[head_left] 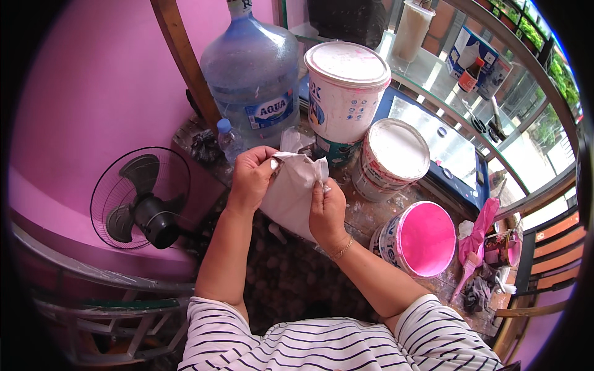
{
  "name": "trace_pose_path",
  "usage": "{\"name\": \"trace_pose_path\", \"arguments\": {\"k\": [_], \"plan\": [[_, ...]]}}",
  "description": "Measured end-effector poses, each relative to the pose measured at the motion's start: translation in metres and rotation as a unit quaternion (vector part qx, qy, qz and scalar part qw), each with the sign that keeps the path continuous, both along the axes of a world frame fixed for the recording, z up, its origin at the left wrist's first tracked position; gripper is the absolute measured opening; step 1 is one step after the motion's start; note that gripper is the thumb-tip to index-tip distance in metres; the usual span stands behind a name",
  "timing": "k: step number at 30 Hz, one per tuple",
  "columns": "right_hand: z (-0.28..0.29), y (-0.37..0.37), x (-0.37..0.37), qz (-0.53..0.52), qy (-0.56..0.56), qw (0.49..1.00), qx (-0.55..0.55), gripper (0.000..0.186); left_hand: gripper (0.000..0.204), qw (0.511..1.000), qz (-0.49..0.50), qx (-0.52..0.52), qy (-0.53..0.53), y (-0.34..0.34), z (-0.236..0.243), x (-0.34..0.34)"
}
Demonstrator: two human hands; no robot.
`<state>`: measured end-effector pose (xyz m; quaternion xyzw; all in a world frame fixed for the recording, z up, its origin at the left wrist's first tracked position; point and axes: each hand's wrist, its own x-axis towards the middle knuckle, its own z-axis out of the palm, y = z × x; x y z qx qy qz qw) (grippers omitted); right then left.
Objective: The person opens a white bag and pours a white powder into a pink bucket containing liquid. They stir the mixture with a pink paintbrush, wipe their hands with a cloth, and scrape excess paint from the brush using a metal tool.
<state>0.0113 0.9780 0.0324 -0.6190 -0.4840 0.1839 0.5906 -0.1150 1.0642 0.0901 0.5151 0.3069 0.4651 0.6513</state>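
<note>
Nearest is the striped shirt of the person, and from its sleeves both forearms reach forward. The left hand pinches the upper left edge of a white sheet between thumb and fingers; the right hand grasps its right edge, thumb on top. The sheet hangs creased between the hands, in front of the table. Beyond, on the table, an open pink-lined tub stands at right, then a small lidded tub, a small bottle, a tall lidded tub and a big blue jug.
</note>
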Motion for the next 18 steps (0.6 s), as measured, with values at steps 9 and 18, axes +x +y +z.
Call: {"name": "trace_pose_path", "arguments": {"k": [9,18], "plan": [[0.031,-0.111,0.028,0.038,0.003,0.999,0.020,0.015,0.011,0.999,-0.036,-0.019,-0.030,-0.108,0.016,0.009],[0.029,-0.211,0.063,0.022,0.015,0.999,0.029,0.018,0.012,0.998,-0.068,-0.006,-0.009,-0.221,0.021,0.023]]}}
